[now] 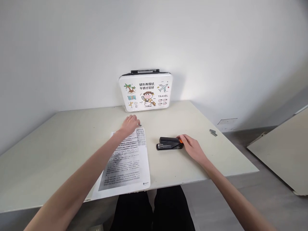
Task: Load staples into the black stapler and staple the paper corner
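Note:
My left hand (130, 124) is beyond the top edge of a printed sheet of paper (127, 166), its fingers curled down. A short grey strip of staples (139, 125) shows at its fingertips; my fingers partly cover it. At the right, my right hand (191, 146) grips the rear end of a black stapler (169, 143), beside its orange part. The stapler lies on its base on the table, front end pointing left. My left forearm crosses over the paper and hides part of its left side.
A white cartoon-printed case (146, 91) with a black handle stands upright against the wall at the back of the pale table (60, 144). More grey staple strips (213, 132) lie near the table's right edge. Another pale panel (284, 150) is at the far right.

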Motion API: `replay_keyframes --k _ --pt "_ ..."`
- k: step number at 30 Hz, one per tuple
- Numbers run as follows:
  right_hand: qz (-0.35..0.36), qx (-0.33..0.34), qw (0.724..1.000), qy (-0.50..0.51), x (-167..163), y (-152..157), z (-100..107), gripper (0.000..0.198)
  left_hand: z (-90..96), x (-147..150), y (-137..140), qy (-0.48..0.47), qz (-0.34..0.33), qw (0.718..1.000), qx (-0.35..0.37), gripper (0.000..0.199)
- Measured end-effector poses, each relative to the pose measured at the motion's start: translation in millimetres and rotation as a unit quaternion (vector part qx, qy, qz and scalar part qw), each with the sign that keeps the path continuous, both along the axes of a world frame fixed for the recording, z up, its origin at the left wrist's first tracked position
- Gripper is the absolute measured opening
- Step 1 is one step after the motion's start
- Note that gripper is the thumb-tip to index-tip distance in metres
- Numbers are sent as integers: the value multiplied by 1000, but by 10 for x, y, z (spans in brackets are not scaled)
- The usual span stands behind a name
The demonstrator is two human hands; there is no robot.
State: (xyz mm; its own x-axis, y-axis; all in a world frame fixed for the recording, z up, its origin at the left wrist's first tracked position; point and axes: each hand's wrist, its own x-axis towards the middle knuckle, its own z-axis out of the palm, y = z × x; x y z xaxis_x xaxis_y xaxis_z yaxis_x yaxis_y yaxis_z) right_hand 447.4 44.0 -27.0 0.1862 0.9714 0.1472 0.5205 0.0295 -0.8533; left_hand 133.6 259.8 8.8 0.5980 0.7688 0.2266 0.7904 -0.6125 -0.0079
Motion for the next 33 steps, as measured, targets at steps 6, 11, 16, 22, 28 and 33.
replay_keyframes --k 6,11,16,22,28,33 --pt "2 10 1000 -3 15 8 0 52 -49 51 -153 -61 -3 998 -8 22" --pt "0 9 1000 4 30 2 -30 51 6 79 -526 -106 -32 992 -55 29" --pt "7 11 1000 4 37 2 -52 46 71 -14 -912 -63 -81 993 -61 35" --pt "-6 11 1000 11 18 -3 -51 46 45 -172 -1044 -37 -74 996 -18 36" --pt "12 27 1000 -5 2 -3 -49 45 13 -267 -1062 -33 -79 996 6 36" --pt "3 31 1000 6 -5 -17 -65 49 -48 -362 -1002 -19 -83 996 16 36"
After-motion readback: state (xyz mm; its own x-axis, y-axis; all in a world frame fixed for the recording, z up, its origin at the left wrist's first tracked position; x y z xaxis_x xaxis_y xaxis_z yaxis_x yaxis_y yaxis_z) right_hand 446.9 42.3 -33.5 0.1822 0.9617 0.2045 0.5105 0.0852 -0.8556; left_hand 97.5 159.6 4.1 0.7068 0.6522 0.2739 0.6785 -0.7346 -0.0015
